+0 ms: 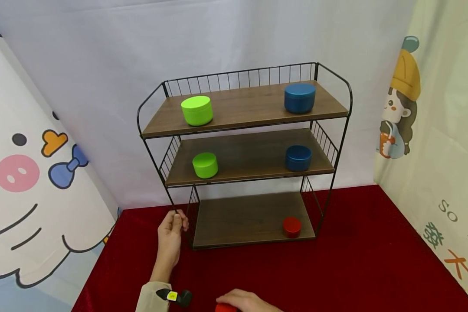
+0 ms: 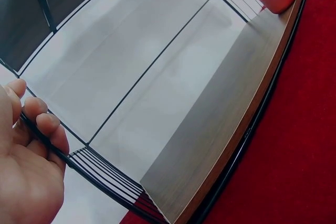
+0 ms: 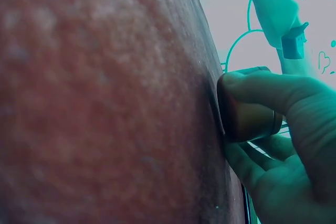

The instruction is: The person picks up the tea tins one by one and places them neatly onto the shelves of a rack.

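A three-tier shelf rack [image 1: 241, 221] with dark wooden boards and a black wire frame stands on red cloth. My left hand [image 1: 171, 232] grips its left front post, low down; the left wrist view shows the fingers [image 2: 48, 124] curled round the thin black rod. At the bottom edge of the head view, my right hand [image 1: 249, 300] holds a round red tin [image 1: 225, 308], partly cut off there. In the right wrist view, thumb and fingers pinch that tin [image 3: 252, 114], close to the cloth. Another red tin [image 1: 292, 227] sits on the bottom board, at the right.
Green tins stand at the left of the top board [image 1: 197, 111] and middle board [image 1: 205, 165]. Blue tins occupy the right of the top [image 1: 299, 98] and middle [image 1: 298, 158] boards. A wire rail edges the top. Curtains with cartoon prints hang at both sides.
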